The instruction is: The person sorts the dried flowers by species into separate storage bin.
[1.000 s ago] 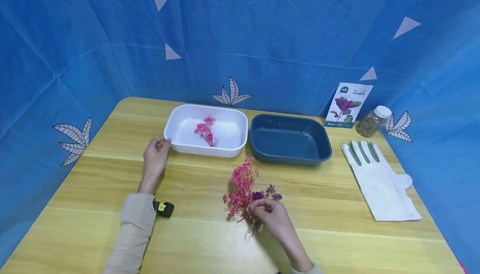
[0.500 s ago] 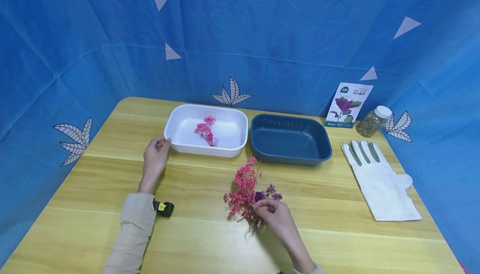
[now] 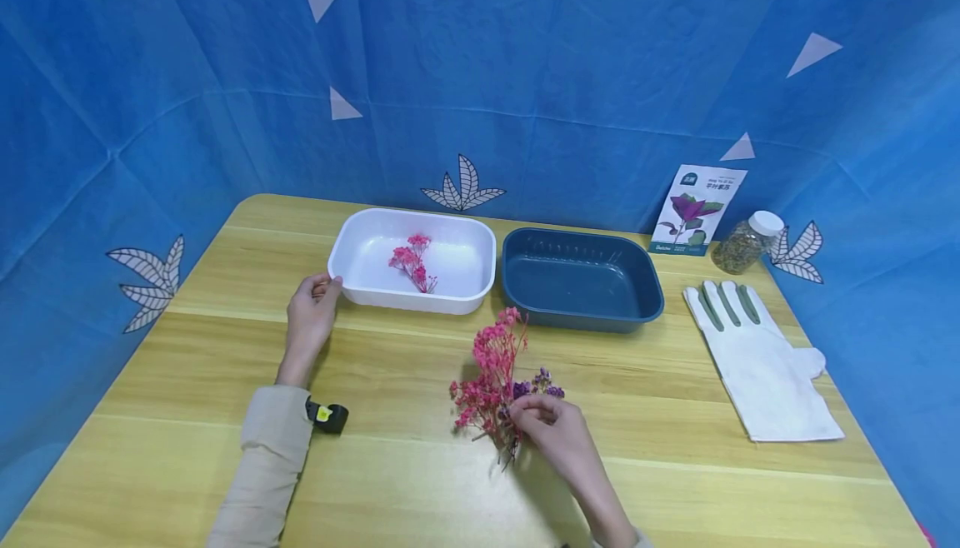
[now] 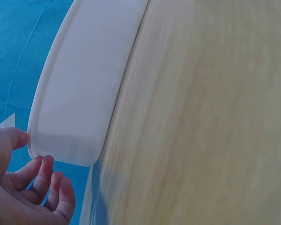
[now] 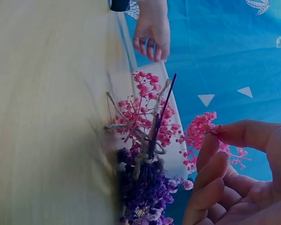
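Observation:
At the near left corner of the white basin [image 3: 408,302], my left hand [image 3: 311,315] holds the rim between thumb and fingers. One pink sprig [image 3: 411,263] lies inside that basin. My right hand [image 3: 553,431] pinches the thin stem of a pink flower sprig [image 3: 491,356] between thumb and forefinger, close above the table. The right wrist view shows the pinched red stem [image 5: 218,132] and pink blossoms [image 5: 199,133] beyond the fingertips. Just beside this hand is a bunch of purple flowers [image 5: 150,192] bound with twine [image 5: 143,136], partly hidden by the hand in the head view.
To the right of the white basin stands a dark blue basin [image 3: 585,319]. Further right are a seed packet [image 3: 693,211] leaning on the blue curtain [image 3: 540,65], a white-capped jar [image 3: 742,248] and a white glove [image 3: 765,381]. All of these are on the wooden table [image 3: 397,481].
My right hand has shifted slightly to the right, and the pink sprig has moved with it, rising a little toward the basins. The left hand and both basins have stayed in place.

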A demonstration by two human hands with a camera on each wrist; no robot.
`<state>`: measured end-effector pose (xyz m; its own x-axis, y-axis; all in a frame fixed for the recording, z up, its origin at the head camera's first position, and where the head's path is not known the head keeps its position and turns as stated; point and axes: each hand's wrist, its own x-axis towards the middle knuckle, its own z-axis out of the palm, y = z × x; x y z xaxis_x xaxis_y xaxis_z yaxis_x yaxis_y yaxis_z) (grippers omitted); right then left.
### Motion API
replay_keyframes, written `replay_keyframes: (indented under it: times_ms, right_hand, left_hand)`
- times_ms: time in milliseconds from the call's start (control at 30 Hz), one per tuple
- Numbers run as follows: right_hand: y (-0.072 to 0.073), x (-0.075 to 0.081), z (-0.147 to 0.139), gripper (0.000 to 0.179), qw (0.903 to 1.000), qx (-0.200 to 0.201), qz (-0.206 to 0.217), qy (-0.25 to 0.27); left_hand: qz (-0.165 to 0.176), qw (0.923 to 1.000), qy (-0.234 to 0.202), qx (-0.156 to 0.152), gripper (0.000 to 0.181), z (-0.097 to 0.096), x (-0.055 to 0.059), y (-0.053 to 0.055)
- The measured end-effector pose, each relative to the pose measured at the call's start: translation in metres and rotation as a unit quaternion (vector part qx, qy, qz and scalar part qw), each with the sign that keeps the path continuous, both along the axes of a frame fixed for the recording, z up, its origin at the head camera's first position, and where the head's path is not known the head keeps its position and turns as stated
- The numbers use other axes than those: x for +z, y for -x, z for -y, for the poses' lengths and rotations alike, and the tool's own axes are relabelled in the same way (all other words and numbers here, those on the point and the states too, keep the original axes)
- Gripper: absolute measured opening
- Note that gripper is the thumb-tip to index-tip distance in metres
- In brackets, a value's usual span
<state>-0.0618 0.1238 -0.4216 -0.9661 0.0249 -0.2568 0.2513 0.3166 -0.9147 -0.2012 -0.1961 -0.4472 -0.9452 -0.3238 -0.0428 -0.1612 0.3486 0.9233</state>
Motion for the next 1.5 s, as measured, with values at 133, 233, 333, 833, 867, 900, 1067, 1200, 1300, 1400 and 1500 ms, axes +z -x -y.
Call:
replay_keyframes:
  times_ms: [133, 233, 333, 833, 867, 900, 1067, 1200, 1300, 1400, 1500]
  right_hand:
    - [0.002, 0.001, 0.001, 0.017, 0.9999, -0.004, -0.013, 0.001]
    - [0.005, 0.001, 0.002, 0.015, 0.9997, -0.006, -0.024, 0.001]
    - [0.009, 0.000, 0.003, 0.014, 0.9994, -0.005, -0.035, 0.007]
    - [0.034, 0.012, 0.015, 0.015, 0.9955, 0.032, -0.088, -0.015]
    - [0.037, 0.013, 0.016, 0.014, 0.9947, 0.036, -0.095, -0.016]
    - [0.040, 0.014, 0.017, 0.013, 0.9939, 0.038, -0.102, -0.018]
    - [0.059, 0.021, 0.021, 0.012, 0.9908, 0.048, -0.125, -0.019]
    - [0.074, 0.030, 0.026, 0.014, 0.9897, 0.058, -0.130, -0.016]
    - [0.086, 0.037, 0.029, 0.016, 0.9885, 0.067, -0.134, -0.021]
    - [0.100, 0.041, 0.033, 0.016, 0.9870, 0.075, -0.139, -0.031]
    - [0.113, 0.046, 0.037, 0.017, 0.9856, 0.085, -0.140, -0.045]
  left_hand:
    - [0.000, 1.0000, 0.000, 0.000, 0.052, 0.000, 0.000, 0.000]
    - [0.000, 1.0000, 0.001, 0.001, 0.051, -0.001, -0.001, 0.000]
    - [0.001, 1.0000, 0.002, 0.001, 0.052, -0.001, -0.001, 0.000]
    - [-0.001, 1.0000, -0.007, -0.003, 0.054, 0.000, -0.001, -0.001]
    - [-0.001, 1.0000, -0.007, -0.003, 0.054, 0.000, -0.001, -0.001]
    - [-0.002, 1.0000, -0.006, -0.004, 0.054, 0.000, -0.001, -0.001]
    - [-0.002, 1.0000, -0.006, -0.006, 0.054, -0.001, 0.000, -0.001]
    - [0.002, 1.0000, -0.006, 0.000, 0.054, -0.001, 0.000, -0.001]
    - [0.005, 1.0000, -0.007, 0.002, 0.054, 0.000, 0.000, -0.002]
    - [0.006, 1.0000, -0.006, 0.000, 0.054, 0.000, -0.001, -0.002]
    - [0.009, 0.9999, -0.006, -0.002, 0.054, 0.000, -0.001, -0.001]
